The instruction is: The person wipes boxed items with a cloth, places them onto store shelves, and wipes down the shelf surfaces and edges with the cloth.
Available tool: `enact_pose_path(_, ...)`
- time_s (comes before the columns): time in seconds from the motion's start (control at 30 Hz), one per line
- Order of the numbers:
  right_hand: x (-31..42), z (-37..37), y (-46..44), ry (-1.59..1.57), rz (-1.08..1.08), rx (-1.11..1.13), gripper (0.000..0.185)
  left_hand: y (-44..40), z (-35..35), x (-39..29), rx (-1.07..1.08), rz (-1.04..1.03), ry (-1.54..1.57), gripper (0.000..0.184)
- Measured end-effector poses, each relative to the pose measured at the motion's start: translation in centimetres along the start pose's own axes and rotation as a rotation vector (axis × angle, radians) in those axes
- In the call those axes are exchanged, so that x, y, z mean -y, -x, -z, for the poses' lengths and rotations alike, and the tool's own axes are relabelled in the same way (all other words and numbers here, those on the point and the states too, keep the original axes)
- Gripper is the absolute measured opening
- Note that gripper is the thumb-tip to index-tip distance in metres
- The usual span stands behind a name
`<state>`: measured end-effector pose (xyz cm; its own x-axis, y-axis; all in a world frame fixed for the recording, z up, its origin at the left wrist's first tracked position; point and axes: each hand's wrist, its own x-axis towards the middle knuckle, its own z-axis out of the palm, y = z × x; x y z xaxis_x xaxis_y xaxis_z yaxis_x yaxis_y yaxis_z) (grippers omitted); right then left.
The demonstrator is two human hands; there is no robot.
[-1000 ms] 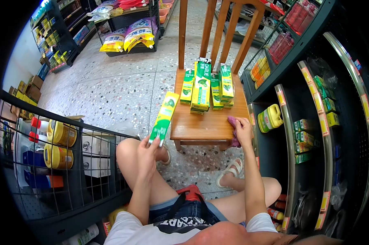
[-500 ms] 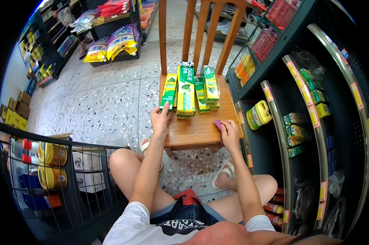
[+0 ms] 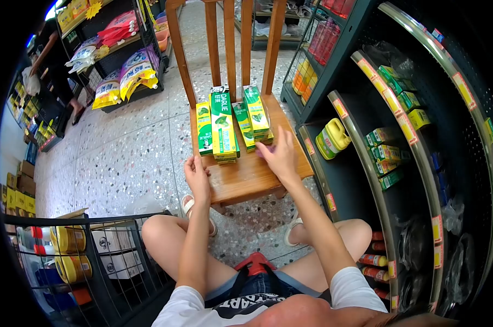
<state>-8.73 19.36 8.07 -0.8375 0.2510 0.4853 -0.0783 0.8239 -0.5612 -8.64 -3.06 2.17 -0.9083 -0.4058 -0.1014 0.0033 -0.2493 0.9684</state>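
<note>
By the boxes (image 3: pixel 223 125) at twelve o'clock, the left hand (image 3: pixel 198 177) is hovering, empty, loosely curled; the right hand (image 3: pixel 282 158), half-spread, is holding purple cloth (image 3: pixel 270 148).

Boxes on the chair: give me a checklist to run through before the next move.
1. Boxes resting on the chair: ok.
2. Stacks level with one another: not ok; heights differ.
3. Left hand free: ok; nothing seen in it, near the seat's front edge.
4. Cloth in the right hand: ok; mostly hidden by the fingers.
5. Right hand clear of the boxes: cannot tell; contact is unclear.
</note>
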Motion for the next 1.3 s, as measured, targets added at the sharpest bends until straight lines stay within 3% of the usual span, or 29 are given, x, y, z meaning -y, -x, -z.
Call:
enact_pose_path(0.13,2.9,-1.8,-3.6,0.135,-0.178,0.223,0.058,2.4,0.7,0.1,-0.017,-0.023,-0.004,0.034)
enact_pose_path(0.23,2.1,-2.4,-4.6,0.157,-0.208,0.222,0.05,3.4,1.5,0.1,-0.017,-0.008,-0.01,0.031)
enact_pose_path(0.27,1.6,-2.3,-4.4,0.118,-0.185,0.125,0.044,3.9,1.6,-0.2,-0.014,0.0,-0.016,0.03)
enact_pose_path(0.4,-0.9,0.5,-2.8,-0.184,-0.26,-0.07,0.034,5.6,1.3,-1.1,0.011,-0.041,-0.022,0.027)
enact_pose_path(0.5,-3.2,3.4,0.6,-0.408,-0.445,-0.032,0.029,6.7,1.3,0.1,0.05,-0.09,-0.095,0.025)
enact_pose_path(0.6,-4.8,4.6,5.0,-0.913,-0.685,-0.054,0.028,8.7,0.5,1.1,0.128,-0.141,-0.196,0.025)
enact_pose_path(0.73,-5.3,6.0,8.7,-1.145,-0.826,-0.066,0.027,11.0,-1.5,2.2,0.434,-0.076,-0.279,0.03)
enact_pose_path(0.83,-5.9,6.1,10.0,-1.123,-0.927,0.031,0.027,12.0,-3.8,2.0,0.553,-0.127,-0.284,0.038)
enact_pose_path(0.87,-6.0,6.1,10.3,-1.148,-0.916,0.07,0.03,12.0,-4.3,1.2,0.597,-0.13,-0.393,0.048)
enact_pose_path(1.0,-6.9,6.4,10.3,-0.798,-0.814,0.233,0.038,12.5,-6.4,0.3,0.542,-0.332,-0.553,0.059)
enact_pose_path(1.1,-8.5,5.2,10.6,-0.56,-0.619,0.234,0.043,12.6,-7.8,1.3,0.505,-0.399,-0.608,0.066)
enact_pose_path(1.17,-7.8,5.6,10.3,-0.454,-0.604,0.242,0.047,12.8,-8.4,1.8,0.474,-0.434,-0.694,0.069)
enact_pose_path(1.3,-7.3,5.9,10.2,-0.315,-0.567,0.238,0.049,12.9,-9.7,2.8,0.449,-0.352,-0.682,0.072)
